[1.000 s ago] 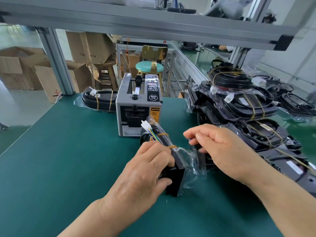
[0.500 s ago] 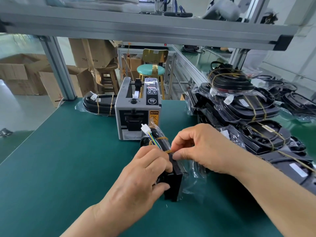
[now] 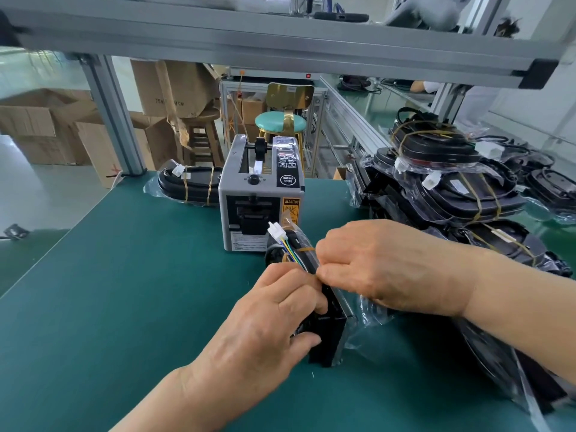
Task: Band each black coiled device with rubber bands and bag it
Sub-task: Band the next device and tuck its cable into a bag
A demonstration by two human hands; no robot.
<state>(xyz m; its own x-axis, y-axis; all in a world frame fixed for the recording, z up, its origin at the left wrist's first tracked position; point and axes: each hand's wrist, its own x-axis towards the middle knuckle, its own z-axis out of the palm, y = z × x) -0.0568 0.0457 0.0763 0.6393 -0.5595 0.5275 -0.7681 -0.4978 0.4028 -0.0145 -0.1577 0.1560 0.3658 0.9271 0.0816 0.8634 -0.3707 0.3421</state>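
A: State of the nearest hand?

B: The left hand (image 3: 265, 322) keeps its grip on the black device (image 3: 327, 341), with the fingers curled over the top edge and the thumb against the near face. The device stands on edge on the green surface (image 3: 124, 307), directly in front of the person, as it did a second ago.

A: What has changed?

B: The right hand (image 3: 383, 269). A second ago it hovered clear of the device with loose fingers. It has since come in to the left. It now touches the left fingertips at the top edge, and its own fingertips pinch a rubber band (image 3: 314, 270) that barely shows between them.

A: Effect on the task?

B: In my judgement, banding is in progress and bagging is not finished. One band (image 3: 304, 249) already crosses the far end, just below the white connector (image 3: 276, 229). The pinched band looks like a second one being seated or adjusted.

A: And the bag?

B: A clear bag (image 3: 371, 316) lies crumpled against the right side of the device, beneath the right hand. I cannot tell whether the film already wraps the device.

A: Farther back?

B: A grey tape dispenser (image 3: 258, 194) stands just behind the device. To the right is a pile of banded, bagged devices (image 3: 452, 194). At the far left lies one more bagged unit (image 3: 187, 185). None of these has moved.
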